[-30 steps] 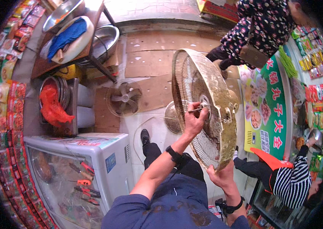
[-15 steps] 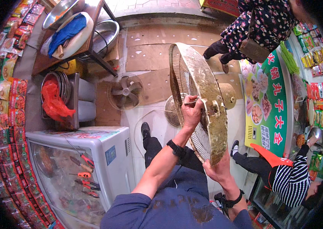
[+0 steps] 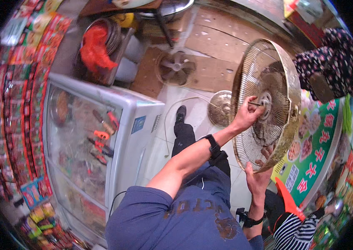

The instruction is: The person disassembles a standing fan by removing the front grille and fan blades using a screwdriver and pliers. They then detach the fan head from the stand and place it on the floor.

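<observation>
A dirty, yellowed fan guard (image 3: 295, 116) stands tilted in front of me, its wire ribs facing left and its wide rim coated with grime. At its hub, my left hand (image 3: 249, 113) is closed, finger and thumb pinching the thin metal shaft (image 3: 262, 104). Lower down, my right hand (image 3: 257, 177) grips the bottom of the rim, with fingers showing through the wires. Behind the guard, on the floor, is the round fan base (image 3: 219, 109), partly covered. A grey fan blade (image 3: 176, 66) lies in a round wire grille farther left.
Pliers and screwdrivers (image 3: 103, 133) lie on the glass-topped chest freezer (image 3: 139, 112) at left. A pale cord (image 3: 174, 104) runs over the tiles. Cardboard (image 3: 218, 29) covers the far floor. A person in striped clothing (image 3: 295, 229) and one in a floral top (image 3: 326, 62) are at right.
The view has swung so the scene shifts. The guard has turned, showing more of its inside and hub. My left hand stays at the hub and my right hand on the lower rim.
</observation>
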`<action>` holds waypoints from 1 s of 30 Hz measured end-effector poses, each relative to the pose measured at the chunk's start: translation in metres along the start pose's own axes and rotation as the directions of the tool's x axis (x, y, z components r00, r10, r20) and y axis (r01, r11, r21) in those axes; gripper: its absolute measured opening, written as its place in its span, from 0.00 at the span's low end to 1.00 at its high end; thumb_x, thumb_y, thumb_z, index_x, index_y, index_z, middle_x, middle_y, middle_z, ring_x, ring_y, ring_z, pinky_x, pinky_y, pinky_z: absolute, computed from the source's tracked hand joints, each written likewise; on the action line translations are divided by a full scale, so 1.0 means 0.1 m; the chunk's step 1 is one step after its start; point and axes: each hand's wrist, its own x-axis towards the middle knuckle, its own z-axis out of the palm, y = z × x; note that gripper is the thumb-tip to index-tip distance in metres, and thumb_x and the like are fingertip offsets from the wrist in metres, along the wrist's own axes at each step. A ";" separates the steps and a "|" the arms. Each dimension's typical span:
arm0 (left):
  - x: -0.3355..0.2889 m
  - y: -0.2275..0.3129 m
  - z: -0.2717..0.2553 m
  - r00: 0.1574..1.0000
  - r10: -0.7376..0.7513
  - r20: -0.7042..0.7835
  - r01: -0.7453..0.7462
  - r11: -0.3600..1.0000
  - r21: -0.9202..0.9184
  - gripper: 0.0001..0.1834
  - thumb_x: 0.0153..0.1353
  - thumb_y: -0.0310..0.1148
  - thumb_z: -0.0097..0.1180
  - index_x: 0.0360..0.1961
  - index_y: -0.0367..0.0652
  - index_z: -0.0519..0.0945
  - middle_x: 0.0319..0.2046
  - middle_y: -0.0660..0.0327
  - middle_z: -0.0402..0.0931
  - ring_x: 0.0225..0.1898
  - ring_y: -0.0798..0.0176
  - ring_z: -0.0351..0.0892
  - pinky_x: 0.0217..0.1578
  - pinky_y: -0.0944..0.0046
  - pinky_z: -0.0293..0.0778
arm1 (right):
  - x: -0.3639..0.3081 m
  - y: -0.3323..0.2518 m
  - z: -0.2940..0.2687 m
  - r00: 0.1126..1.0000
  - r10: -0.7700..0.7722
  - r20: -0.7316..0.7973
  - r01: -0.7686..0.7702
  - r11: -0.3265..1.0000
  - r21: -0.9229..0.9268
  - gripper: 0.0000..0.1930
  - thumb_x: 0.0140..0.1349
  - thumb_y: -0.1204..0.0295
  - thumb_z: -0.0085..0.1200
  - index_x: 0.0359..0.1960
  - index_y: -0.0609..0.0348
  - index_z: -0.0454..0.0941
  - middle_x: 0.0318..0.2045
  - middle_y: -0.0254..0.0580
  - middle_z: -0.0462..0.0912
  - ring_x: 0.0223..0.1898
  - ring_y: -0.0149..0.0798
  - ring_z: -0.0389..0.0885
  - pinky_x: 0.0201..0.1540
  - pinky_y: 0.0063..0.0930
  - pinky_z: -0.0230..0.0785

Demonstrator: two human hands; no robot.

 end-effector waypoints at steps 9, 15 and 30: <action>-1.81 0.58 -2.40 0.746 0.415 -0.521 0.047 0.747 0.663 0.11 0.77 0.35 0.63 0.48 0.37 0.87 0.37 0.65 0.86 0.39 0.71 0.82 0.41 0.66 0.80 | 0.03 0.03 0.07 0.999 -0.049 0.001 0.048 0.990 0.133 0.47 0.61 0.72 0.72 0.78 0.70 0.57 0.70 0.60 0.70 0.71 0.53 0.70 0.69 0.42 0.68; -3.04 0.98 -3.52 0.325 0.604 -0.728 0.244 0.690 0.682 0.13 0.76 0.38 0.62 0.45 0.37 0.86 0.31 0.67 0.83 0.32 0.73 0.77 0.37 0.66 0.77 | 0.05 0.08 0.06 0.988 -0.156 -0.013 0.155 0.987 -0.052 0.49 0.62 0.75 0.72 0.80 0.68 0.52 0.75 0.55 0.64 0.71 0.49 0.68 0.64 0.39 0.71; -4.05 1.04 -5.32 0.212 0.456 -0.865 0.712 0.534 0.456 0.37 0.57 0.53 0.75 0.54 0.33 0.78 0.52 0.47 0.84 0.54 0.46 0.86 0.55 0.46 0.80 | 0.13 -0.03 0.04 0.983 -0.183 -0.015 0.183 0.983 0.010 0.43 0.55 0.71 0.75 0.69 0.67 0.62 0.59 0.58 0.73 0.61 0.56 0.76 0.65 0.45 0.70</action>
